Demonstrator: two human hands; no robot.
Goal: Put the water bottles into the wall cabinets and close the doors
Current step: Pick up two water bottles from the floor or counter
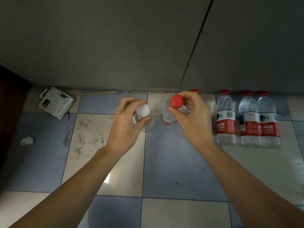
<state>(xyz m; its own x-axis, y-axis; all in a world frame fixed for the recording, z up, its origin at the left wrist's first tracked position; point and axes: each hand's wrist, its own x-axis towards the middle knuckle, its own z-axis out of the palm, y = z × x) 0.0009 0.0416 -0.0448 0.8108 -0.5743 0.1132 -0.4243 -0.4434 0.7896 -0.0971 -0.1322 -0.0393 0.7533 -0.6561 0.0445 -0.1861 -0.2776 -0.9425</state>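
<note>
Head view: looking down past two bare forearms at a tiled floor (177, 162), with grey cabinet doors (115, 38) rising beyond it.
Left hand (126, 122): fingers and thumb curl round the neck of the white-capped bottle (145, 119), just under its cap.
Right hand (189, 117): thumb and fingers pinch the neck of the red-capped bottle (171, 112), below its cap.
White-capped bottle: clear smooth plastic, round cap, no label that shows; long axis runs almost straight at the camera, cap up, base down toward the floor.
Red-capped bottle: clear plastic with a red label band low on its body; likewise upright, cap toward the camera, tilted a little to the left at its base.
Where the two are: side by side and apart, over the floor in front of the doors; whether their bases touch the tiles I cannot tell.
Standing bottles (246, 119): three upright at the right, close together, clear ribbed plastic, red caps, red and white labels; a fourth red cap (195, 91) shows behind the right hand.
Floor: glossy square tiles in pale blue and cream, scuffed and smeared with dirt at the left.
Cabinet doors: flat matte grey panels, a dark seam between two of them, both shut.
Litter: a folded printed carton (56, 102) by the wall at the left, a crumpled white scrap (27, 140) nearer.
</note>
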